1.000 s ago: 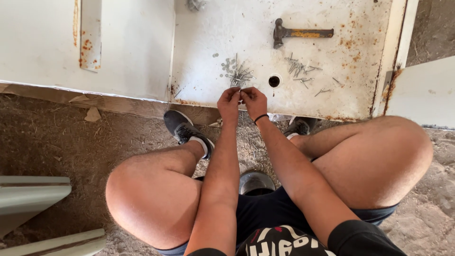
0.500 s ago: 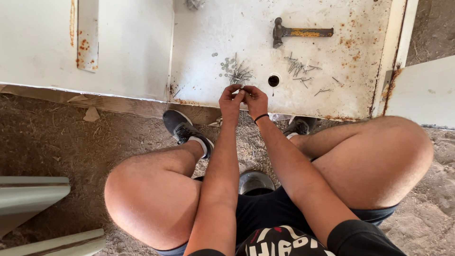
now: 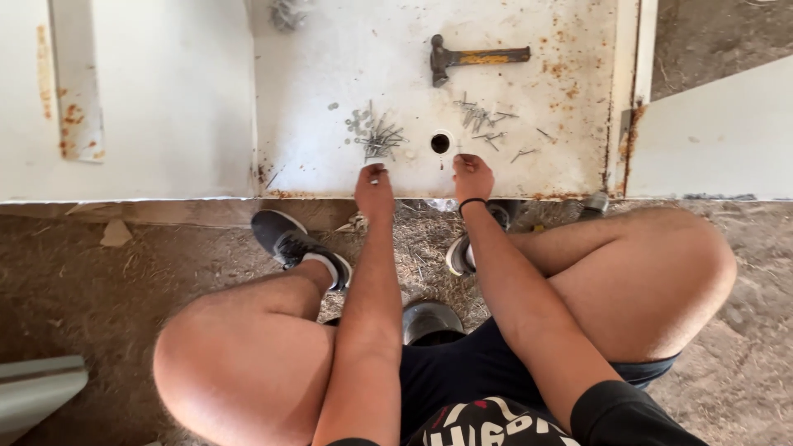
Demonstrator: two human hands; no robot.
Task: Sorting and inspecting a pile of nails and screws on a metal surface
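Note:
I sit on the ground in front of a rusty white metal panel (image 3: 537, 157) that lies flat. My left hand (image 3: 373, 188) reaches to the panel's near edge, its curled fingertips just below a pile of small nails (image 3: 380, 139); I cannot see whether it grips anything. My right hand (image 3: 472, 175), with a black band on the wrist, pinches a thin nail (image 3: 459, 151) standing beside a round hole (image 3: 440, 143). More loose nails (image 3: 483, 122) lie scattered right of the hole. A rusty hammer (image 3: 475, 58) rests farther back on the panel.
A second white panel (image 3: 149, 99) with rust spots adjoins on the left, and another white sheet (image 3: 719, 140) lies at right. My bent knees and dark shoes (image 3: 289, 241) frame the dirt floor. A metal bowl (image 3: 429, 318) sits between my legs. A grey bar (image 3: 37, 388) lies at lower left.
My hands were together at the panel's edge. They have separated: the left moved toward the nail pile, the right toward the hole with a nail.

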